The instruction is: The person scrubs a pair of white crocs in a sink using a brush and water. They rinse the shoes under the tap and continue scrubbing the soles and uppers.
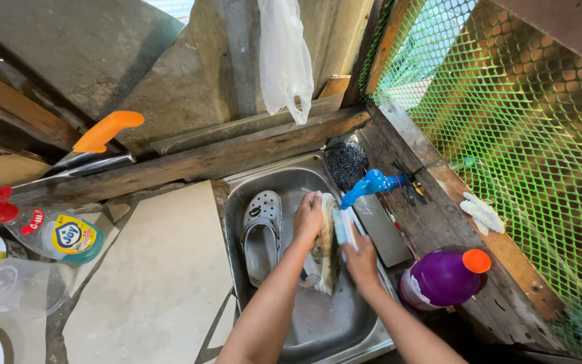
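- Far left: clear plastic container (15,286), seemingly empty, beside a tipped dish soap bottle (58,234) with a red cap, some liquid inside.
- Behind, on the wooden ledge: knife with an orange handle (106,131).
- Steel sink (335,330) right of the pale counter (163,269), holding two shoes and the work in hand; no standing water seen.
- Left in the basin: grey clog (262,232) lying flat, apart from both hands; whether already washed cannot be told.
- Left hand (308,217) closed around the top of the second shoe (326,253), held on edge at the middle of the basin.
- Right hand (360,261) wrapped around a brush (343,226), pressed against that shoe's side.
- Judged midway: shoe looks muddy and brownish, so scrubbing seems unfinished, rinsing left.
- Blue tap (370,185) just above the hands, no stream visible; dark scouring pad (346,164) at the far corner.
- Right, on the wooden edge: purple bottle (442,278) with an orange cap, on its side; green netting (527,121) beyond.
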